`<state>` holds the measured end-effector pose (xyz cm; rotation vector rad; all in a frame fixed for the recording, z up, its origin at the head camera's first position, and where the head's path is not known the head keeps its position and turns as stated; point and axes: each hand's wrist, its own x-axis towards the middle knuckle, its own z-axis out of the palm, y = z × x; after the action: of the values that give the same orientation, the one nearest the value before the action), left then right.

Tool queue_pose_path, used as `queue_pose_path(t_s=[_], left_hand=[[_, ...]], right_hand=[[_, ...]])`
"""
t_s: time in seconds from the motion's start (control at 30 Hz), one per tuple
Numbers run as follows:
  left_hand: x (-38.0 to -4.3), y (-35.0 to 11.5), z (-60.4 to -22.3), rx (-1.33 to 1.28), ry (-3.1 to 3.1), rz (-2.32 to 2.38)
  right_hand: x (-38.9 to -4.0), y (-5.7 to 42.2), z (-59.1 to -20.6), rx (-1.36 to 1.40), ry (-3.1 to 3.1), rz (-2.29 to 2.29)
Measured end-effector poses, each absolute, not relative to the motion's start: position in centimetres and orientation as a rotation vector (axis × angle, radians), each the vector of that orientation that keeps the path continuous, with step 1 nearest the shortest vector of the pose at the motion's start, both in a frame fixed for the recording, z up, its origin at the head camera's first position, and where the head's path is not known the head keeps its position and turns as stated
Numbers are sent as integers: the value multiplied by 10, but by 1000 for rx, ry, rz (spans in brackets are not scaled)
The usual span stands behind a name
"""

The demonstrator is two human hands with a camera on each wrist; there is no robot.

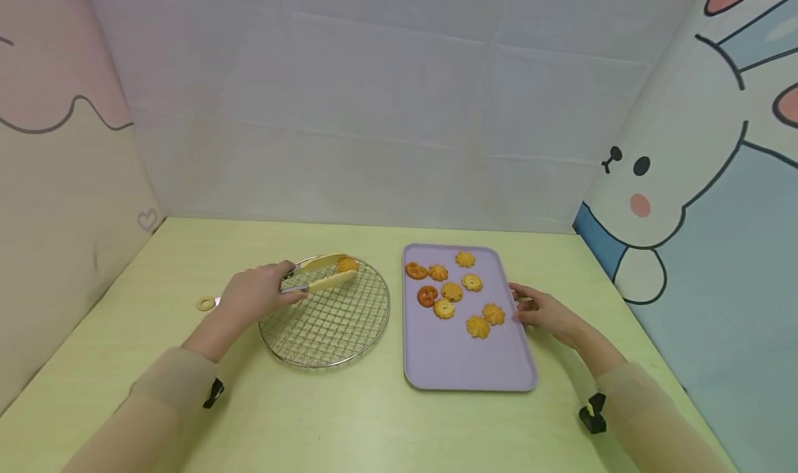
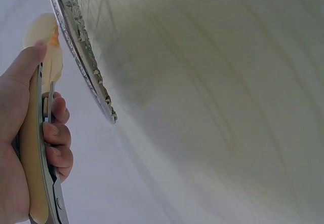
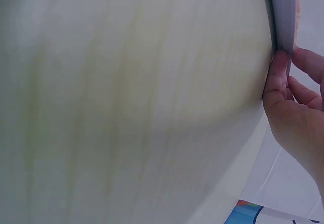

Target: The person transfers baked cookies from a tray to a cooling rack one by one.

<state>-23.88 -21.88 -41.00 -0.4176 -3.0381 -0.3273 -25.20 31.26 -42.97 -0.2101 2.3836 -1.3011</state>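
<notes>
In the head view my left hand (image 1: 252,294) grips a pair of tongs (image 1: 330,280) with cream-coloured tips. Between those tips sits a ridged golden cookie (image 1: 347,265), at the back of a round wire rack (image 1: 319,367). The left wrist view shows fingers and thumb wrapped around the tongs' handle (image 2: 35,158). Over on the right, my right hand (image 1: 548,315) pinches the right rim of a lilac tray (image 1: 467,369). Several cookies lie on that tray, among them pretzel shapes (image 1: 427,296), flower shapes (image 1: 478,326) and a ring-like one (image 1: 472,282).
Rack and tray stand side by side on a pale yellow-green table (image 1: 374,424), with a narrow gap between them. A white back wall (image 1: 374,113) and cartoon-printed side panels (image 1: 717,251) enclose the table. The tongs' ring end (image 1: 206,303) sticks out left of the hand.
</notes>
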Motion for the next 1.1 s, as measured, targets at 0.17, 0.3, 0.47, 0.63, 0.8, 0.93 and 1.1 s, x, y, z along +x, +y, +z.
queue_pose_path(t_s=[0.17,0.3,0.47,0.63,0.8,0.93,1.1], left_hand=[[-243,-218,-414,-405,-3043,-323],[-245,-218,-417,-402,-3047,-311],[-246,-219,-415,-395,-3070,-322],[-245,-218,-411,-387,-3080,-328],[-242,-218,-408,-382,-3077,-328],[-239,-216,-404,-384,-3068,-328],[-234,-211,-397,-402,-3050,-328]], right_hand=[[-252,312,-431,-206,2386,-1293],[-252,312,-431,-199,2381,-1297],[-252,312,-430,-208,2380,-1311],[-251,312,-430,-213,2383,-1304],[-251,312,-430,-215,2380,-1316],[-251,312,-430,-214,2384,-1313],[-251,312,-430,-209,2386,-1308]])
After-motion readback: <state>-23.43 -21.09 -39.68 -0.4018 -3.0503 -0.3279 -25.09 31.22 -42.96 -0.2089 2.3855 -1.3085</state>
